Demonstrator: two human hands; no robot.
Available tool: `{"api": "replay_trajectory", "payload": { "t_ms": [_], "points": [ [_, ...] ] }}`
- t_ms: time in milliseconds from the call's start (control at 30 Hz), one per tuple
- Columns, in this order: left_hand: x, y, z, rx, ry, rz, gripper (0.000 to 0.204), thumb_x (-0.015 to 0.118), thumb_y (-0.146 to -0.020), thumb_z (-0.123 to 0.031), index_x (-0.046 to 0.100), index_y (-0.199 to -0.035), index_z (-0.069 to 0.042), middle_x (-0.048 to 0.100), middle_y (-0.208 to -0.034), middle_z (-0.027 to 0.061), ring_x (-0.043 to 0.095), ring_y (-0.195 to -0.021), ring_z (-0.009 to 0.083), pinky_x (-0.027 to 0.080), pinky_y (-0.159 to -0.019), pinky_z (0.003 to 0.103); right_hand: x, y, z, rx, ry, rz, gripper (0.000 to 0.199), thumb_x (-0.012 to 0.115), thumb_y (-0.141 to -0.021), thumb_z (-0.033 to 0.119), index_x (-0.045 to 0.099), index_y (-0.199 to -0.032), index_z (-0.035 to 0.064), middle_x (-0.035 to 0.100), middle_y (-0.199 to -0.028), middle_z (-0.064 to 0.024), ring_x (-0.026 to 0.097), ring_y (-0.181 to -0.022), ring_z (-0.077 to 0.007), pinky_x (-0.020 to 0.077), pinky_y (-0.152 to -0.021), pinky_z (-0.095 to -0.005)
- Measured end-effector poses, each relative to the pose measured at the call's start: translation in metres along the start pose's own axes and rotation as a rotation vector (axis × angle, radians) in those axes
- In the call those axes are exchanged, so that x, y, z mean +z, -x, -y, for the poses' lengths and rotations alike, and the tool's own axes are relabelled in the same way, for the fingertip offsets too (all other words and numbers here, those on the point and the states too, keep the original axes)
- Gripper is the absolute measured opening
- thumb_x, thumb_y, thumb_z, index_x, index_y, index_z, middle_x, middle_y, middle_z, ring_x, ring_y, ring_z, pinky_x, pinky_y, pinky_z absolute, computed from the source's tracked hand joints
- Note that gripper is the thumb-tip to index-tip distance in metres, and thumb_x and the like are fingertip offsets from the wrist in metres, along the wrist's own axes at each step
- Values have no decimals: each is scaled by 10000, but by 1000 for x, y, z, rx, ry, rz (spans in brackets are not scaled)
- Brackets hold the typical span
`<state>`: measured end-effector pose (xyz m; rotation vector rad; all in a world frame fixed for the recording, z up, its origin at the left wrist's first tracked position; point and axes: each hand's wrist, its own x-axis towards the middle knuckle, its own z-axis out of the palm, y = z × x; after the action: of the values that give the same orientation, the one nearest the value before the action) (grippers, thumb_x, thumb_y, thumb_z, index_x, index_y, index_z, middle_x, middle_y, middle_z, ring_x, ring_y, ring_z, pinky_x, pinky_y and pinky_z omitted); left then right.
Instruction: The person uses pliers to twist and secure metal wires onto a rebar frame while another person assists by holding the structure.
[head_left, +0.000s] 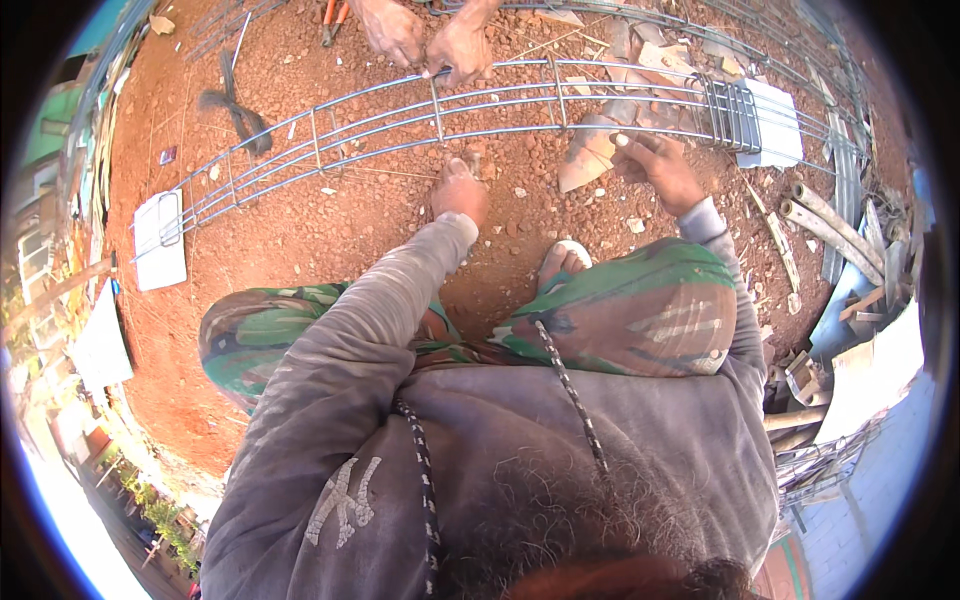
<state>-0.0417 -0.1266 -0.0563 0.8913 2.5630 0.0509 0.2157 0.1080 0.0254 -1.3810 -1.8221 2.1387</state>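
A long cage of steel reinforcing bars (437, 112) with rectangular stirrups stretches across the red soil in front of me. My left hand (461, 192) is closed just below its near bar, around the middle. A thin line like wire runs leftward from that hand, but what the fingers hold is hidden. Farther right, my right hand (660, 172) is closed with its thumb against the curled fingers, close to the near bar; I cannot make out anything between them. Across the cage, another person's two hands (462, 48) meet at the far bar beside a stirrup.
Several stirrups (735, 115) are bunched at the cage's right end, by a white board (775, 125). Another white board (160, 262) lies under its left end. Beyond are a dark wire bundle (243, 120) and orange-handled pliers (335, 22). Pipes (835, 235) lie at right.
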Motion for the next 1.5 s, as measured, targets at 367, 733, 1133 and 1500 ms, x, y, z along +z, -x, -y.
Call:
{"api": "replay_trajectory", "payload": {
  "t_ms": [367, 733, 1133, 1500],
  "points": [
    [-150, 59, -109, 1052, 773, -6, 199, 641, -978, -160, 547, -1091, -25, 683, -865, 118, 712, -789, 321, 570, -705, 439, 9, 52, 63, -623, 418, 126, 606, 788, -912, 287, 584, -1390, -25, 626, -1389, -149, 617, -1236, -242, 495, -1055, -380],
    [-168, 34, -216, 622, 1865, 340, 170, 674, -1009, -172, 650, -1055, -11, 699, -936, 65, 661, -871, 116, 546, -782, 266, 33, 68, 100, -299, -105, 66, 472, 577, -1063, 387, 594, -1287, -29, 718, -946, -90, 694, -849, -170, 554, -711, -325],
    [51, -25, -128, -708, 1981, 844, 479, 510, -1051, -503, 545, -1150, -36, 668, -1046, 112, 672, -920, 240, 585, -821, 401, -4, 60, 123, -40, 1255, -28, 495, 621, -1008, 343, 559, -1437, 103, 718, -1117, -239, 691, -1026, -427, 521, -903, -486],
    [59, -46, -143, -605, 2513, 1106, 250, 575, -1049, -334, 668, -1071, -104, 699, -1016, 16, 660, -928, 179, 550, -833, 392, 43, 42, 103, 164, 1486, -41, 529, 551, -1012, 238, 461, -1533, 239, 746, -1081, -176, 722, -1025, -380, 550, -912, -517]
  ]
}}
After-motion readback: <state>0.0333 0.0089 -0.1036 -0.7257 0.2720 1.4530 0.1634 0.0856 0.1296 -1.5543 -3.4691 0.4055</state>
